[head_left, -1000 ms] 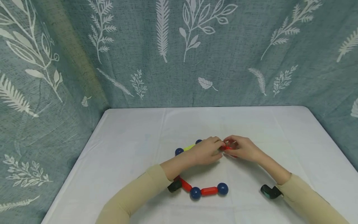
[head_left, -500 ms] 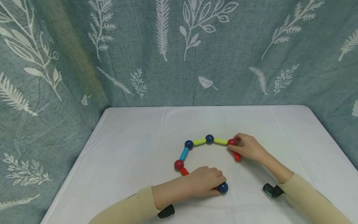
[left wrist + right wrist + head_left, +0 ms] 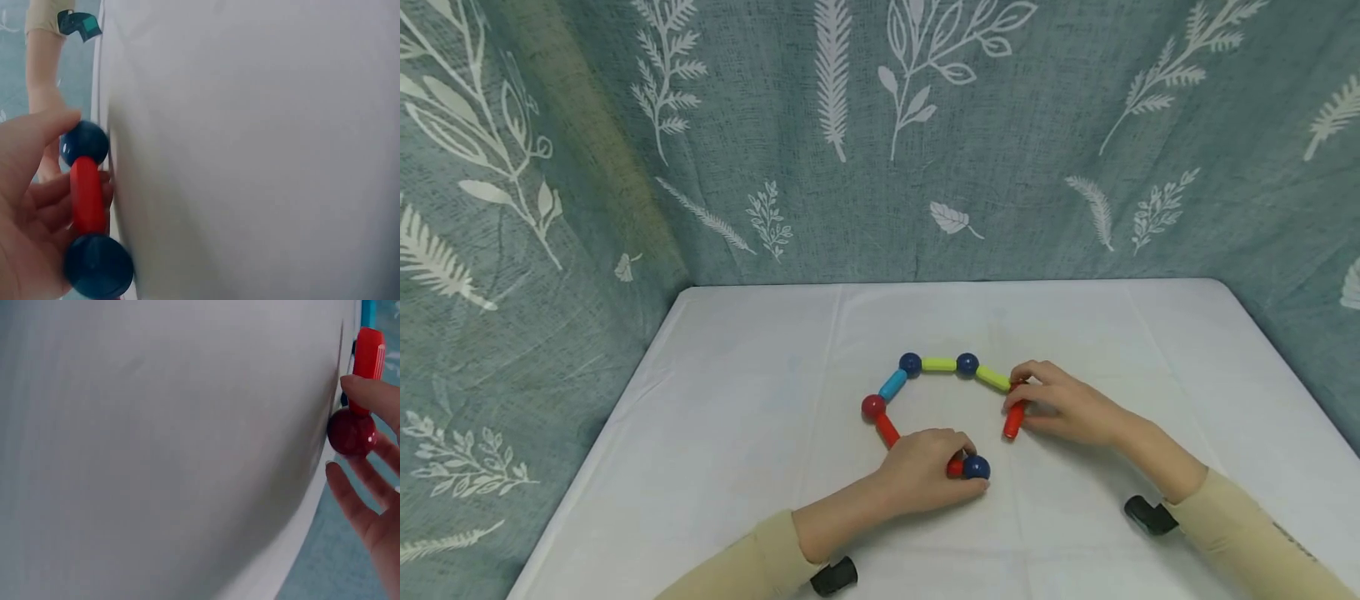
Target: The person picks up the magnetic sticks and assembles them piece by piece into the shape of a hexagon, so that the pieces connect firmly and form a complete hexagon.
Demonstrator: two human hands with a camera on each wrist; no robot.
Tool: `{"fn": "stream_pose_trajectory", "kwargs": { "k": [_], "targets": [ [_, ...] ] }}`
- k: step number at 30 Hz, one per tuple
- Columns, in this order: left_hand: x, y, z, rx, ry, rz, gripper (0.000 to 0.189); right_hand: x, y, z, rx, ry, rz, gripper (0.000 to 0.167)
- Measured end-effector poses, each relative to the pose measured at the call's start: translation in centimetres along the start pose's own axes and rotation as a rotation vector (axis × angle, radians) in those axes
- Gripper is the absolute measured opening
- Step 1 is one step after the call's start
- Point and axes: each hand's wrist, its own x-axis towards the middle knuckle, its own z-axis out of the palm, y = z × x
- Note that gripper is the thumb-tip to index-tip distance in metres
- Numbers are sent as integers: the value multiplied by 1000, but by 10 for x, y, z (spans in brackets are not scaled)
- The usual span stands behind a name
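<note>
An open ring-like chain of toy building balls and rods lies on the white table, with navy balls, yellow-green rods, a light-blue rod and a red ball along it. At its near end my left hand grips an end navy ball and the red rod joined to it, thumb on the ball. My right hand holds the other end. There its thumb presses a free-ended red rod beside a second red ball, which my fingers mostly cover in the head view.
The white-covered table extends around the chain, its far edge against a teal leaf-patterned curtain. Black wrist cameras sit under both sleeves. A gap separates the chain's two ends.
My left hand has come from the far side to the near end and shifted that end slightly away and left. The right-hand red rod has swung from pointing down-right to down-left.
</note>
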Motion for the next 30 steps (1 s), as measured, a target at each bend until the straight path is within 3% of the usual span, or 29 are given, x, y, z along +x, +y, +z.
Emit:
{"fn": "stream_pose_trajectory", "kwargs": {
  "k": [5,13,17,21,24,27,30],
  "targets": [
    [4,4,5,-51,37,-56,38,4,-14,6,96,-3,43,29],
    [8,6,7,-82,19,-82,40,4,-24,10,97,-23,15,29],
    [7,0,1,-85,50,-67,43,7,-27,6,128,-64,126,26],
    [9,-18,-18,-15,221,-77,42,19,-27,7,149,-49,300,26],
    [12,-39,-34,91,340,-184,39,32,-25,11,126,-45,395,33],
    [14,-58,-44,130,338,-313,31,43,-23,16,90,-74,434,34],
    [16,-70,-46,82,283,-342,20,50,-20,18,70,-88,460,30]
  ]
}}
